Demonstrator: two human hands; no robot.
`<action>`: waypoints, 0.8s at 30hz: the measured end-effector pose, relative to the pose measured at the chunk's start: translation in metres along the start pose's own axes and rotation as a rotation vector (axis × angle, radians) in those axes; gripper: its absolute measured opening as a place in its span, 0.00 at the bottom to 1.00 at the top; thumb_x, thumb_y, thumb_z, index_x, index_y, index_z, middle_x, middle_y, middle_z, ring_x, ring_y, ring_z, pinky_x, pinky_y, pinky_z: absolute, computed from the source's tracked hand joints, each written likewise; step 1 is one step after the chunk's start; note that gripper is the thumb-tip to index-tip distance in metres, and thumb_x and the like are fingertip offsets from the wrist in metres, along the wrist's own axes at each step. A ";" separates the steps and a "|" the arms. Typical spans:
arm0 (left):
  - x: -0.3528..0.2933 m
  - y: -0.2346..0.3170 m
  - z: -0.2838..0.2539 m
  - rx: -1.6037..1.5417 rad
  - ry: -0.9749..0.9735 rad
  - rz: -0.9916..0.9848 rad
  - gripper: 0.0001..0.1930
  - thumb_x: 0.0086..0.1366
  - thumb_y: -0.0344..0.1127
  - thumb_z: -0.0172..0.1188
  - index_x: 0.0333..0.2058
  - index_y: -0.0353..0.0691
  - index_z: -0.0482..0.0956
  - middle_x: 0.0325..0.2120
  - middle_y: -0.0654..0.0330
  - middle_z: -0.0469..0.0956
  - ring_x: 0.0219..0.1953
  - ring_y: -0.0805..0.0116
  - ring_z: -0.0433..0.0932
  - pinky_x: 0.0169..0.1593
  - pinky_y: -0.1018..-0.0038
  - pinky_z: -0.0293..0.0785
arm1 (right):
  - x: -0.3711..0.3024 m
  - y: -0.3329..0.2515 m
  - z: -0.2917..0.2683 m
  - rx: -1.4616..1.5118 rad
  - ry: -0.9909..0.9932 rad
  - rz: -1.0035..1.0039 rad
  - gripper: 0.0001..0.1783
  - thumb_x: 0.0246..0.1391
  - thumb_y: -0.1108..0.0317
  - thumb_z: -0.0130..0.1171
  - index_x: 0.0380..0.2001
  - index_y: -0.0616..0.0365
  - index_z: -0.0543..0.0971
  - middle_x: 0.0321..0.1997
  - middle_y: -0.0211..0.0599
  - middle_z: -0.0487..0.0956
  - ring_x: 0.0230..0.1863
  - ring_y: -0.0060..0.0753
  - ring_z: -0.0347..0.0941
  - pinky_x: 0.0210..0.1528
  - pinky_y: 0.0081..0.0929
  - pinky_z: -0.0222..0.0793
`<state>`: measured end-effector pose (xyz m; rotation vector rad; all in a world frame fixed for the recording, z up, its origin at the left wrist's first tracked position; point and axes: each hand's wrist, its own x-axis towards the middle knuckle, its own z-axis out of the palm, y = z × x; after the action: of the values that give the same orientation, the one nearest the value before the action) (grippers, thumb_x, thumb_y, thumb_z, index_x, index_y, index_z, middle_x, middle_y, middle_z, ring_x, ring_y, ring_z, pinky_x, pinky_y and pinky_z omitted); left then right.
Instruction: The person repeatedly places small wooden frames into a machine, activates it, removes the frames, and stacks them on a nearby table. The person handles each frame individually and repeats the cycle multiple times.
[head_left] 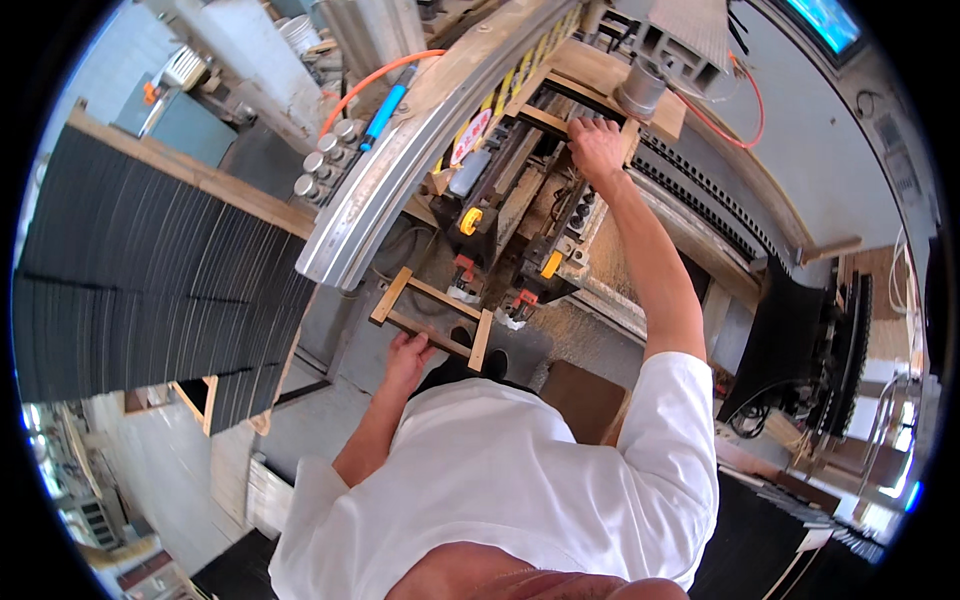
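My left hand (407,362) is closed on a small open wooden frame (440,340), with dark long rails and pale end pieces. It holds this frame low in front of my body, beside the near end of the machine. Farther off, my right arm reaches across the machine bed (545,205). There my right hand (597,147) curls its fingers over a second frame (541,119) of pale and dark wood, which lies on the machine. Some of its fingertips are hidden behind the frame. A grey cylindrical head (641,88) stands just right of that frame.
A curved metal beam (375,185) crosses left of the bed, with a blue pen-shaped tool (388,112) on it. Yellow knobs (470,221) sit on the clamps. Stacked dark boards (150,270) stand at left. Sawdust (610,265) covers part of the machine. An orange hose (360,85) loops behind.
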<state>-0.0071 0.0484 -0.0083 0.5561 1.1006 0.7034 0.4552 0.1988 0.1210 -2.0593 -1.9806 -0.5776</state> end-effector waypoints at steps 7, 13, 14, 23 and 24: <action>-0.011 -0.008 0.012 0.014 0.113 0.005 0.16 0.65 0.30 0.54 0.50 0.33 0.70 0.48 0.55 0.75 0.48 0.64 0.76 0.50 0.68 0.75 | -0.001 0.005 0.001 -0.016 0.028 -0.012 0.10 0.43 0.66 0.61 0.32 0.53 0.76 0.38 0.35 0.79 0.44 0.40 0.73 0.46 0.39 0.63; -0.033 0.005 0.004 -0.005 0.178 0.071 0.15 0.64 0.31 0.56 0.49 0.39 0.73 0.44 0.59 0.78 0.44 0.67 0.77 0.46 0.67 0.77 | 0.005 -0.002 0.000 -0.115 0.046 -0.052 0.06 0.45 0.64 0.58 0.29 0.49 0.76 0.36 0.32 0.79 0.41 0.38 0.75 0.43 0.40 0.65; -0.042 0.009 0.002 0.055 0.184 0.072 0.15 0.65 0.31 0.55 0.51 0.40 0.72 0.46 0.60 0.77 0.46 0.67 0.76 0.47 0.67 0.76 | 0.010 -0.005 -0.003 -0.145 -0.035 -0.024 0.05 0.45 0.63 0.58 0.26 0.48 0.76 0.32 0.32 0.80 0.37 0.37 0.77 0.39 0.40 0.69; -0.142 0.055 -0.068 0.048 0.279 0.430 0.16 0.67 0.29 0.50 0.53 0.40 0.68 0.48 0.59 0.77 0.48 0.67 0.76 0.49 0.68 0.75 | 0.006 -0.009 -0.009 -0.110 -0.139 0.124 0.14 0.44 0.57 0.63 0.33 0.52 0.77 0.38 0.39 0.80 0.41 0.52 0.76 0.40 0.52 0.70; -0.158 0.059 -0.087 0.023 0.261 0.462 0.17 0.67 0.28 0.49 0.54 0.40 0.67 0.49 0.59 0.76 0.49 0.66 0.75 0.51 0.67 0.74 | 0.006 -0.009 -0.009 -0.114 -0.147 0.136 0.16 0.45 0.55 0.63 0.34 0.51 0.78 0.39 0.40 0.80 0.42 0.52 0.76 0.41 0.52 0.70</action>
<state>-0.1461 -0.0256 0.0975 0.7653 1.2353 1.1918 0.4454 0.2009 0.1305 -2.3462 -1.9051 -0.5371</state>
